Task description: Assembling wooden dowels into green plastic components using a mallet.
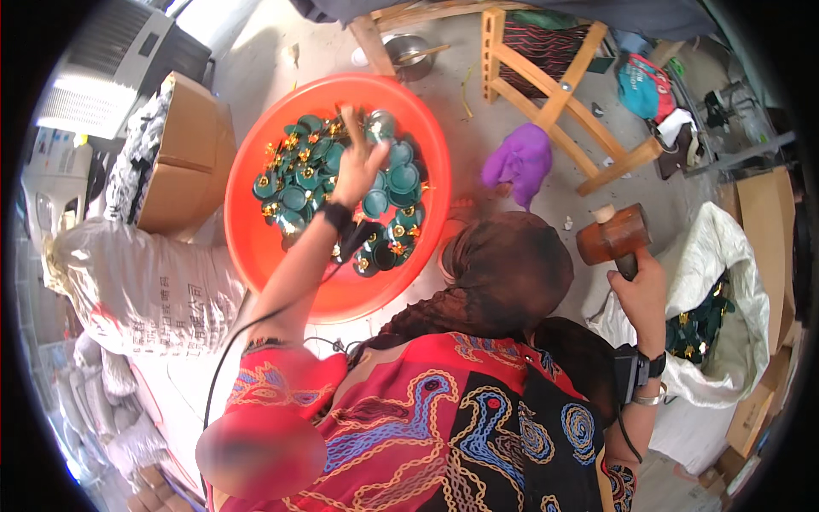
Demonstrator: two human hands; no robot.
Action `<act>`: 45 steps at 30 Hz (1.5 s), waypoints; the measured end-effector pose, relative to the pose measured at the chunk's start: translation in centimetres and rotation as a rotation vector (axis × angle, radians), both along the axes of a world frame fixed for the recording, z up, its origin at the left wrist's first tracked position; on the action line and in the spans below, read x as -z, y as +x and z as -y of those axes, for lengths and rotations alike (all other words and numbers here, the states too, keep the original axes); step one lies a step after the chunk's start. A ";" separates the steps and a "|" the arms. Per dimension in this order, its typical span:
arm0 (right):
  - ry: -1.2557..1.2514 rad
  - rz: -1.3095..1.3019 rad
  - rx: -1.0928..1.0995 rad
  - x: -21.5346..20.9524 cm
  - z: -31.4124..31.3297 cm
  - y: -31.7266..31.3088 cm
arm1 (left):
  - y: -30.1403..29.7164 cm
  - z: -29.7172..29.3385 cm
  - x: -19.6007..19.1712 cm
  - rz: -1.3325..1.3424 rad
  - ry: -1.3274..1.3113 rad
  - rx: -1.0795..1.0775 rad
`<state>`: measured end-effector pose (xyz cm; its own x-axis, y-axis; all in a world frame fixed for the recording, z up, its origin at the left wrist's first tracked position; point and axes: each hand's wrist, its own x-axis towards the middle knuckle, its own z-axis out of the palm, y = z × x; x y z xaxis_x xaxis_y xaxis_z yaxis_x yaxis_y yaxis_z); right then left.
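My left hand (360, 169) reaches over a large orange-red basin (256, 277), its fingers stretched out and nothing visible in them. Beneath it lie many dark green round cup-like pieces (401, 179) with shiny gold bits (294, 154) among them. Some of these pieces are hidden by my hand and forearm. Off to the right, my right hand (641, 294) is closed around the short dark handle of a wooden mallet (612, 236), whose brown head is raised above the floor. A wristband sits on each of my wrists.
Right of my right arm stands a white woven sack (729, 256) holding more green-and-gold pieces. A wooden folding frame (554, 111) and a purple cloth-like item (520, 160) are ahead. On the left are a stuffed white sack (162, 286) and a cardboard box (188, 162). A metal pot (409, 58) sits beyond the basin.
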<state>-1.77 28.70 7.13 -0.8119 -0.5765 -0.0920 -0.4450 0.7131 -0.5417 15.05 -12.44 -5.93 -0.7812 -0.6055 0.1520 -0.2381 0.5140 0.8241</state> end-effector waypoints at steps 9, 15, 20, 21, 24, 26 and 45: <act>-0.080 0.028 -0.047 1.0 2.5 0.5 | 9.8 -6.0 14.5 0.504 0.022 0.001; -0.101 0.151 0.064 1.0 3.4 1.0 | 6.9 -6.2 16.4 0.685 -0.158 0.030; -0.107 0.088 0.111 0.7 3.1 0.9 | 6.7 -5.9 16.3 0.709 -0.115 0.012; -0.127 0.073 0.106 0.8 2.9 0.9 | 7.3 -5.5 15.5 0.657 -0.111 -0.015; -0.177 0.092 0.141 0.2 3.0 1.4 | 8.8 -2.2 12.5 0.509 0.082 -0.050; -0.189 0.068 0.165 0.4 2.3 0.9 | 6.5 -1.1 7.9 0.299 0.464 -0.091; -0.289 -0.018 0.223 -0.9 0.5 1.4 | -16.2 -11.9 -11.7 -0.067 -0.055 0.300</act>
<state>-0.35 28.17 8.07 -0.9205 -0.3855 0.0643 -0.3071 0.6118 -0.7289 -1.10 -0.55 5.80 -0.9109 -0.3389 0.2354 -0.0151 0.5974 0.8018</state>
